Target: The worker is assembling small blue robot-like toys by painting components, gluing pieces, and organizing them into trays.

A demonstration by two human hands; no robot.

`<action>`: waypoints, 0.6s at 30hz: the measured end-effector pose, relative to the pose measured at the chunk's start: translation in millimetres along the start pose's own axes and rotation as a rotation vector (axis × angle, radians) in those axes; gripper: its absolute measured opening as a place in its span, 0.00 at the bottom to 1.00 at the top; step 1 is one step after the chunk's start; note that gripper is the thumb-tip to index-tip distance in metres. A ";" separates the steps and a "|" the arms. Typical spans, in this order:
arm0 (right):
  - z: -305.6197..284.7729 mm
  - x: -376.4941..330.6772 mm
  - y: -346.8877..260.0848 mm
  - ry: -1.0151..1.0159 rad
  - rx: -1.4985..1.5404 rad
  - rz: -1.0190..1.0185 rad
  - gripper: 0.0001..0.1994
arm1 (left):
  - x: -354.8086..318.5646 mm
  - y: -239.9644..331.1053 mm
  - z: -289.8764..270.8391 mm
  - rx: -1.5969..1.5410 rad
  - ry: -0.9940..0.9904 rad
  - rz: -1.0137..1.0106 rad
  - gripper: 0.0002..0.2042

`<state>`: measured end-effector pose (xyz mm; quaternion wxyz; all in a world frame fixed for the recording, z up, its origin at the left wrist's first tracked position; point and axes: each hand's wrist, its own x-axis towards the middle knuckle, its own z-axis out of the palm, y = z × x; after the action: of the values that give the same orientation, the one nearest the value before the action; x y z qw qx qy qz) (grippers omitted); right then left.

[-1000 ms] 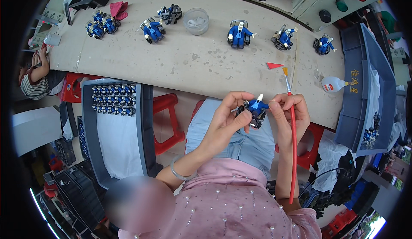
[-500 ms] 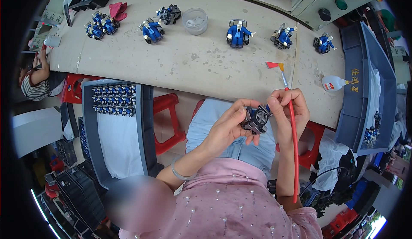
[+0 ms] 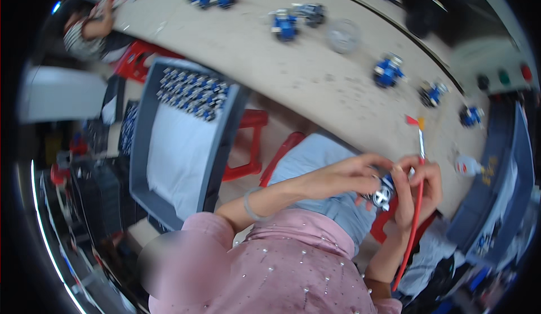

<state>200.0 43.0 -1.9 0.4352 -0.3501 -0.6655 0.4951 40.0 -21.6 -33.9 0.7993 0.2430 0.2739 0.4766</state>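
Note:
My left hand (image 3: 350, 176) is closed round a small wheelchair figurine (image 3: 384, 194), held over my lap beside the table edge. Its pale-spoked wheel shows, while my fingers hide most of the figure. My right hand (image 3: 421, 193) grips a long red-handled paintbrush (image 3: 415, 232), the bristles pointing away from me over the table. The right thumb and fingertips also meet at the figurine's upper side; motion blur hides exactly what they pinch. Past the brush tip, on the table (image 3: 315, 83), stand a blue figurine (image 3: 433, 94) and another blue figurine (image 3: 471, 115).
A grey crate (image 3: 217, 170) at left holds rows of figurines on white sheeting. More blue figurines (image 3: 389, 70) and a clear round tub (image 3: 342, 36) stand along the table. At right are a white bottle (image 3: 466, 166) and a blue-grey bin (image 3: 496, 173). Another person (image 3: 93, 32) sits far left.
The whole view has tilted and shifted, putting both hands farther right. The figurine in my left hand has turned, so its wheel faces differently. The paintbrush stays in my right hand.

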 end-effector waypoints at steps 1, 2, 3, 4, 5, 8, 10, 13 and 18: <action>-0.2 2.1 -5.3 -0.094 0.021 -0.057 0.13 | -0.6 4.0 -2.0 0.109 -0.077 -0.023 0.26; -0.1 4.1 -4.1 -0.174 -0.048 -0.148 0.13 | -5.1 7.6 -3.2 0.120 -0.012 0.010 0.26; 0.9 6.0 -4.5 -0.235 -0.123 -0.244 0.13 | -7.7 12.0 -2.7 0.241 -0.034 0.060 0.27; 8.2 7.5 -8.2 -0.217 -0.104 -0.251 0.13 | -13.9 15.9 -5.4 0.361 -0.058 0.100 0.27; 15.1 7.2 -12.0 -0.199 -0.087 -0.251 0.13 | -25.5 20.4 -10.4 0.369 -0.010 0.115 0.27; 10.2 7.0 -6.6 -0.079 -0.075 -0.170 0.14 | -70.6 37.2 -30.1 0.630 0.280 0.376 0.27; -7.7 9.7 -0.5 -0.048 -0.049 -0.116 0.13 | -104.2 48.1 -53.2 0.341 0.289 0.431 0.29; -27.2 7.4 6.4 -0.052 -0.059 -0.071 0.13 | -158.4 53.1 -100.6 0.489 0.647 0.427 0.29; -39.8 9.8 18.3 -0.083 -0.068 -0.067 0.08 | -239.4 -6.1 -221.0 1.081 1.228 0.428 0.29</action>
<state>233.8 70.7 -12.0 0.4112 -0.3216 -0.7108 0.4714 -198.9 -210.3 -150.3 0.1750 0.3366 0.7980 0.4683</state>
